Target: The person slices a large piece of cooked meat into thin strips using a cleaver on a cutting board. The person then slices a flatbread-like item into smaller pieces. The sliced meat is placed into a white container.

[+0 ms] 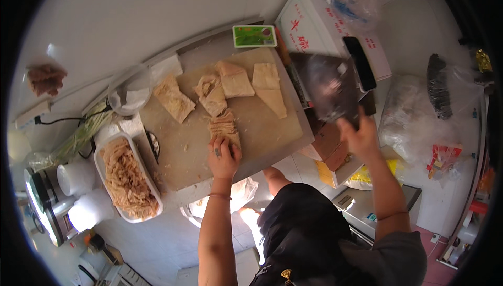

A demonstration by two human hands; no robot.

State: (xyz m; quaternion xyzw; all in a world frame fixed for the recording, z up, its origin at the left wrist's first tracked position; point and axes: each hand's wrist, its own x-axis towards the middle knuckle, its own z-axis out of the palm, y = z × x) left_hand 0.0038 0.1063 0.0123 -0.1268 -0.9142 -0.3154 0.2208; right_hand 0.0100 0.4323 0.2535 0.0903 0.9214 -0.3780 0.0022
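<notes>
My left hand [223, 155] presses with curled fingers on a pale tan, ridged piece of sheet-like food [223, 124], its surface in narrow folds or cuts. Beneath it is a large cutting board [271, 129]. Off the board's right side, my right hand [359, 134] grips a wide-bladed cleaver [328, 89], raised and blurred by motion. Beyond my left hand lie a crumpled piece [211, 95], a folded square piece [235, 79], a long piece [269, 89] and a slanted slab [174, 98], all of similar food.
At left, a white tub [127, 180] holds a heap of tan strips. A clear round container [129, 89] stands at the back left, and a green package [254, 36] at the back edge. To the right are a white printed box [314, 26], a phone [359, 64] and cardboard boxes [326, 140].
</notes>
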